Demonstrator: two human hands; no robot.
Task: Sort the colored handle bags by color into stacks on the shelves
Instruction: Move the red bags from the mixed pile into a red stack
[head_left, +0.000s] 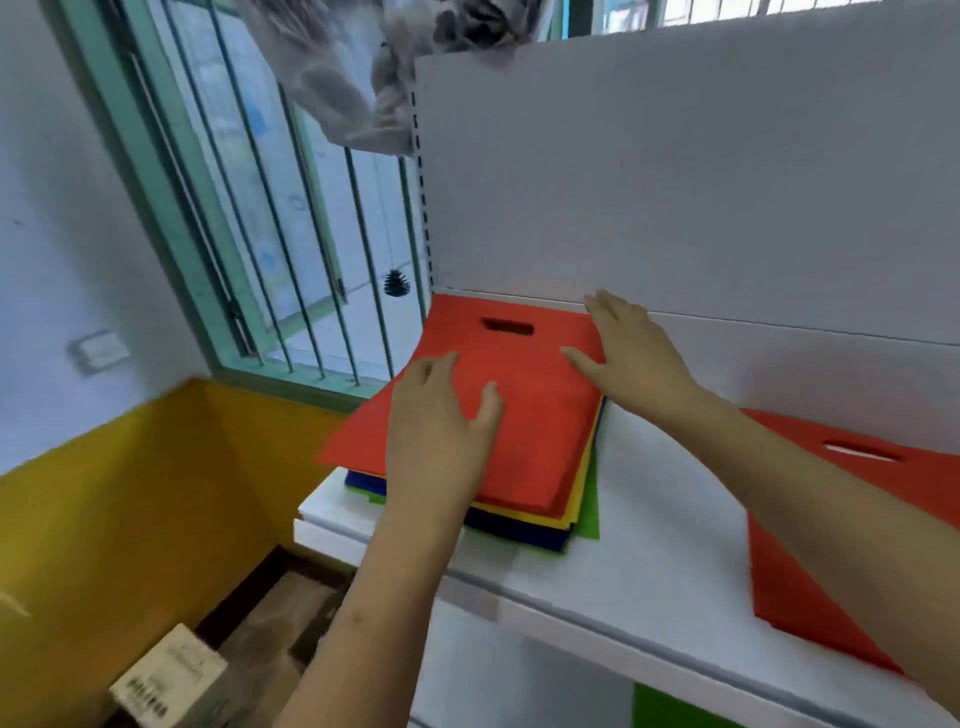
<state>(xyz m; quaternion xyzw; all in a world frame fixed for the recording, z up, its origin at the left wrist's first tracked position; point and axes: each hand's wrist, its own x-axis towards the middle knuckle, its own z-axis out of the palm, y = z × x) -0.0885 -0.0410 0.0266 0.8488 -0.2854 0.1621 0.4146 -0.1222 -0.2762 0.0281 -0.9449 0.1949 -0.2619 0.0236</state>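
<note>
Both hands lie flat and apart on the red bag that tops a mixed pile on the white shelf. The left hand presses its near left part, fingers straight, thumb spread. The right hand rests on its far right edge, fingers relaxed (neither hand grips anything). Under the red bag, yellow, green and dark blue bags show at the edges. Another red bag lies beneath the right forearm.

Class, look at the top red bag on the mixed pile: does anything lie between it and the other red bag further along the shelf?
Nothing visible on the shelf blocks it; only the person's own right forearm crosses above that stretch. Both hands touch the top red bag; the other red bag lies to the right.
</note>
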